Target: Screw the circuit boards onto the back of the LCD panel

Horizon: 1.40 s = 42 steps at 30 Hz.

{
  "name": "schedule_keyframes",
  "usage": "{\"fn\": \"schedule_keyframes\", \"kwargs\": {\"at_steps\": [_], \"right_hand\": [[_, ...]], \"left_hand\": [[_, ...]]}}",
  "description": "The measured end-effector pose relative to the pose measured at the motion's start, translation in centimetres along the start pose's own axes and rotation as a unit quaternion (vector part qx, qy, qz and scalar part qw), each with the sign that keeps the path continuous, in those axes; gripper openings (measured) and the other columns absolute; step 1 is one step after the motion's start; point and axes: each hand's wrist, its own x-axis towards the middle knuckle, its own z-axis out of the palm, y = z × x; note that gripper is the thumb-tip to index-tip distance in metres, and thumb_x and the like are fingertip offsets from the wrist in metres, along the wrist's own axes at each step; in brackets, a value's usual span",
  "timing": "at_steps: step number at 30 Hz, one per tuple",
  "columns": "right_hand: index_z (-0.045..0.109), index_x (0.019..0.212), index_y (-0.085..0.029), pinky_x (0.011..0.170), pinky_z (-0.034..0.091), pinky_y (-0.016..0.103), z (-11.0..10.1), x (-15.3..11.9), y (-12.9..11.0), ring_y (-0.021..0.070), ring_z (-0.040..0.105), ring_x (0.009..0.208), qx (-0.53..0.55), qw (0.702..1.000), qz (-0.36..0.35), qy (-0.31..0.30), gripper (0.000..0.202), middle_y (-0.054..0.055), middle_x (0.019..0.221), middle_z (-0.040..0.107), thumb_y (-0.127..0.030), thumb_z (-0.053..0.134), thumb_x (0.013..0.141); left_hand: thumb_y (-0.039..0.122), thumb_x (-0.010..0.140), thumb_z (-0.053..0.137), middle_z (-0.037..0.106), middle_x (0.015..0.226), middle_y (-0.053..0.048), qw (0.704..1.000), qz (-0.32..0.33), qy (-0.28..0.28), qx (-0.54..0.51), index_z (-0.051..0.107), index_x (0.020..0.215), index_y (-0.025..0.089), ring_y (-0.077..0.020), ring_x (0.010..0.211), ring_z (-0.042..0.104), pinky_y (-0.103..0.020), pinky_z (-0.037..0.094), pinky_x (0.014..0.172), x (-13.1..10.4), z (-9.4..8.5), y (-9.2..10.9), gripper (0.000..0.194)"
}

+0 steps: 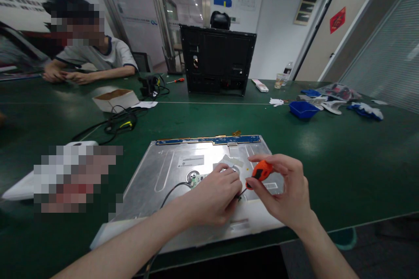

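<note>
A silver display panel lies flat on the green table, with a blue circuit strip along its far edge. My right hand grips an orange and black screwdriver by its handle, thumb on one side and fingers on the other. The shaft slants down to the left toward my left hand. That hand rests on the panel with fingers curled, and whatever they pinch is hidden. Beside it a small green circuit board shows, partly covered, and a black cable runs from it toward me.
A black monitor housing stands upright at the back. Left are a white open box, tangled black cables and a seated person. Another screwdriver lies beyond. A blue tray and gloves are at right.
</note>
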Motion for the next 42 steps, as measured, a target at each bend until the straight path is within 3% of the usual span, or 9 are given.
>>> {"fn": "schedule_keyframes", "kwargs": {"at_steps": [7, 12, 18, 22, 25, 33, 37, 42], "right_hand": [[0.043, 0.129, -0.024, 0.069, 0.058, 0.030, -0.33, 0.40, -0.29, 0.0192, 0.064, 0.101, -0.011, 1.000, -0.010, -0.027, 0.047, 0.010, 0.123, 0.060, -0.011, 0.061, 0.087], [0.042, 0.136, -0.023, 0.068, 0.060, 0.031, -0.35, 0.57, -0.25, 0.0188, 0.063, 0.100, -0.017, 0.999, -0.007, -0.050, 0.048, 0.011, 0.123, 0.059, -0.008, 0.049, 0.091], [0.042, 0.129, -0.025, 0.067, 0.061, 0.031, 0.10, 0.18, -0.04, 0.0170, 0.068, 0.086, -0.024, 1.000, 0.005, -0.001, 0.052, 0.008, 0.115, 0.065, -0.018, 0.067, 0.084], [0.040, 0.127, -0.024, 0.071, 0.060, 0.032, 0.13, 0.10, -0.12, 0.0151, 0.068, 0.083, -0.010, 1.000, 0.012, -0.003, 0.048, 0.009, 0.121, 0.063, -0.014, 0.063, 0.086], [0.041, 0.128, -0.023, 0.071, 0.059, 0.031, -0.08, 0.35, -0.27, 0.0178, 0.065, 0.096, -0.015, 1.000, -0.004, -0.020, 0.046, 0.012, 0.127, 0.058, -0.011, 0.058, 0.087], [0.042, 0.135, -0.023, 0.070, 0.059, 0.030, -0.35, 0.56, -0.17, 0.0176, 0.064, 0.097, -0.031, 0.998, -0.023, -0.053, 0.048, 0.010, 0.122, 0.060, -0.009, 0.053, 0.090], [0.042, 0.131, -0.024, 0.068, 0.059, 0.029, -0.11, 0.23, -0.06, 0.0156, 0.067, 0.087, -0.022, 0.999, -0.008, -0.022, 0.052, 0.007, 0.116, 0.064, -0.014, 0.065, 0.085], [0.041, 0.127, -0.025, 0.071, 0.058, 0.029, 0.14, -0.12, -0.11, 0.0151, 0.067, 0.088, -0.008, 1.000, 0.011, 0.005, 0.053, 0.006, 0.114, 0.064, -0.014, 0.068, 0.083]], "left_hand": [[0.018, 0.080, 0.056, 0.066, 0.096, -0.008, 1.000, 0.006, 0.001, 0.007, 0.060, 0.091, 0.018, -0.0250, 0.092, 0.059, -0.044, 0.036, 0.098, 0.00, 0.05, -0.04, 0.011], [0.019, 0.080, 0.055, 0.065, 0.094, -0.008, 1.000, 0.004, 0.003, 0.010, 0.059, 0.085, 0.018, -0.0246, 0.091, 0.059, -0.045, 0.036, 0.098, 0.02, -0.04, 0.03, 0.006], [0.017, 0.079, 0.055, 0.066, 0.095, -0.008, 1.000, 0.004, 0.004, 0.003, 0.060, 0.092, 0.017, -0.0257, 0.093, 0.060, -0.045, 0.036, 0.098, -0.03, -0.01, 0.00, 0.014], [0.017, 0.080, 0.056, 0.066, 0.093, -0.008, 1.000, 0.005, -0.003, 0.005, 0.060, 0.090, 0.018, -0.0252, 0.092, 0.060, -0.044, 0.036, 0.098, 0.01, -0.12, 0.03, 0.011], [0.017, 0.079, 0.056, 0.065, 0.094, -0.008, 1.000, 0.005, -0.007, 0.006, 0.059, 0.090, 0.018, -0.0252, 0.093, 0.059, -0.044, 0.036, 0.098, 0.04, -0.21, 0.07, 0.011], [0.018, 0.079, 0.057, 0.065, 0.092, -0.007, 1.000, 0.005, -0.006, 0.015, 0.058, 0.084, 0.018, -0.0242, 0.090, 0.059, -0.045, 0.036, 0.097, 0.05, -0.27, 0.04, 0.005], [0.017, 0.079, 0.057, 0.065, 0.092, -0.007, 1.000, 0.006, -0.001, 0.004, 0.060, 0.088, 0.018, -0.0241, 0.091, 0.059, -0.044, 0.036, 0.098, 0.01, -0.22, 0.00, 0.010], [0.017, 0.079, 0.057, 0.066, 0.093, -0.008, 1.000, 0.004, -0.001, 0.001, 0.062, 0.090, 0.017, -0.0251, 0.092, 0.060, -0.045, 0.036, 0.098, -0.02, -0.04, -0.06, 0.012]]}}
